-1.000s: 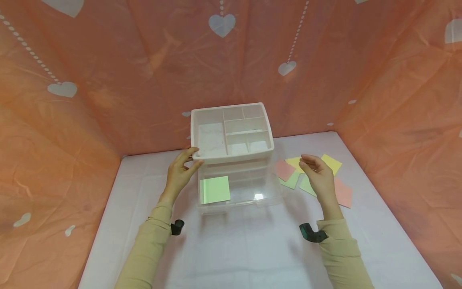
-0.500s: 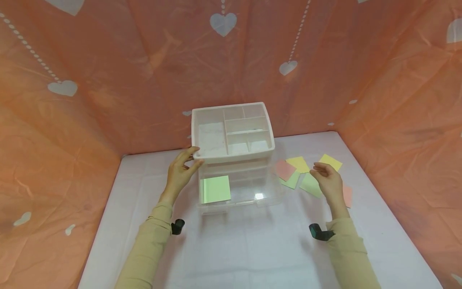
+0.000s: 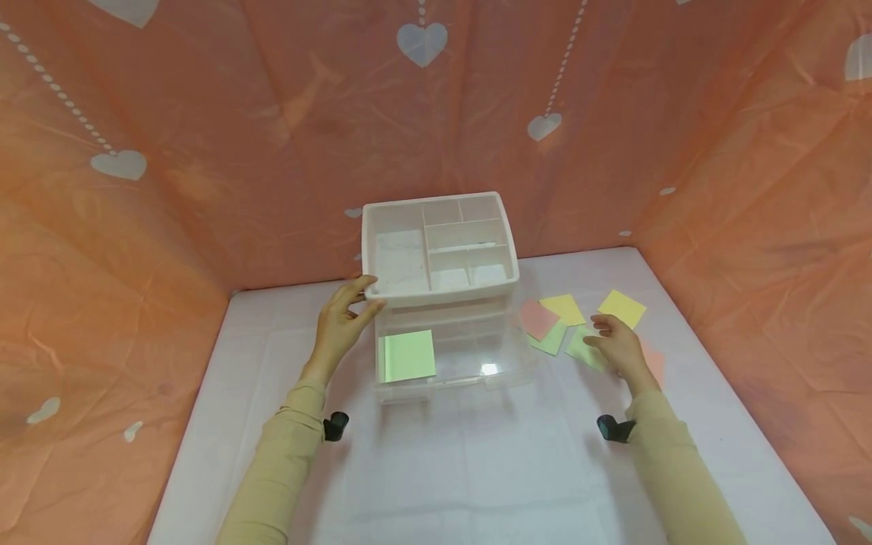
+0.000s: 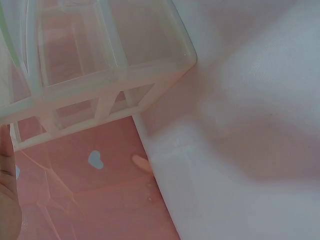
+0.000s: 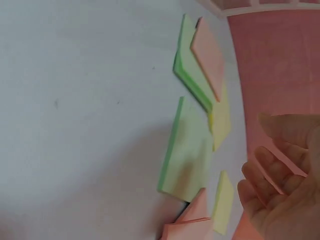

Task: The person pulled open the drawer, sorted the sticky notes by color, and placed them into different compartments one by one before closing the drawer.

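A white plastic organizer with a divided top tray and clear drawers stands at the back of the table. Its lowest drawer is pulled out and holds a green sticky-note pad. My left hand grips the organizer's front left corner. Right of the organizer lie several sticky-note pads: pink, yellow, green. My right hand hovers just over the green pad, fingers loosely bent, holding nothing.
The table is covered in white cloth. Orange sheeting with white hearts walls it in at the back and on both sides. A pink pad and a yellow pad lie beside the green one.
My right hand has moved right and down toward the sticky-note pads. The left hand and the organizer have stayed put.
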The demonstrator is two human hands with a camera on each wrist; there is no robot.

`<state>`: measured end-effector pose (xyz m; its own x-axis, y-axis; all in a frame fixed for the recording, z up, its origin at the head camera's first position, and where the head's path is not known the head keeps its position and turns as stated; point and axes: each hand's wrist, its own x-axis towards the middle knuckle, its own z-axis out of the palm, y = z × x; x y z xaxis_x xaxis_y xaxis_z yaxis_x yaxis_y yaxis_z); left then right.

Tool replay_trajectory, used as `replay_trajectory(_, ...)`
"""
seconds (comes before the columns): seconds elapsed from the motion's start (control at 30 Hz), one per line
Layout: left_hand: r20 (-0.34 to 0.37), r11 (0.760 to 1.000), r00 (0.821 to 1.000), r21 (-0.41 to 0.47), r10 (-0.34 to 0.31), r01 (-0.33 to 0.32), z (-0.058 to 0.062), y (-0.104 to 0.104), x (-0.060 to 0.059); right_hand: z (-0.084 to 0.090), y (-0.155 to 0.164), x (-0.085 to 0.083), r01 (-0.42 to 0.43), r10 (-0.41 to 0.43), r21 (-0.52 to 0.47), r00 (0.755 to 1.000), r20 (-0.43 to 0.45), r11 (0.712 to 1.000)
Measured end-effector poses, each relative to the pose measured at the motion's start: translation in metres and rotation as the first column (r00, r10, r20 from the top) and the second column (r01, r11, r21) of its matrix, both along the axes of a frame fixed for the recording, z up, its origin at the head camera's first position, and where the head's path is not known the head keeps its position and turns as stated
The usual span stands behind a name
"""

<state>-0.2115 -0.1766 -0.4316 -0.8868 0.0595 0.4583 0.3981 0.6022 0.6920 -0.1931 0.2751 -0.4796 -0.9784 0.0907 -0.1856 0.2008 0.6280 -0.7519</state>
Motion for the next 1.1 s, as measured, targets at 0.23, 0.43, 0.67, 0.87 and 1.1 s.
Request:
replay_trajectory(0.23,-0.002,1.000,1.000,0.003,0.004,-0.004,0.001,0.000,0.000,-0.016,0.010,-0.008,-0.073,0.068,0.049,0.994,0.082,0.996)
replay_trajectory(0.43,0.001,1.000,1.000,0.003,-0.002,0.002,0.001,0.001,-0.001,-0.030,0.014,-0.011,-0.130,0.114,0.139,0.987,0.115,0.982)
replay_trajectory(0.67,-0.006,1.000,1.000,0.004,-0.006,0.006,0.001,0.001,-0.002,-0.037,0.015,-0.008,-0.199,0.165,0.269,0.976,0.145,0.942)
replay_trajectory(0.87,-0.028,1.000,1.000,-0.012,-0.007,0.007,0.000,0.001,-0.001,-0.036,0.015,-0.008,-0.207,0.164,0.329,0.975,0.152,0.922)
replay_trajectory(1.1,-0.038,1.000,0.999,-0.008,-0.006,0.005,-0.002,0.000,-0.001,-0.042,0.022,-0.007,-0.167,0.140,0.376,0.985,0.098,0.912)
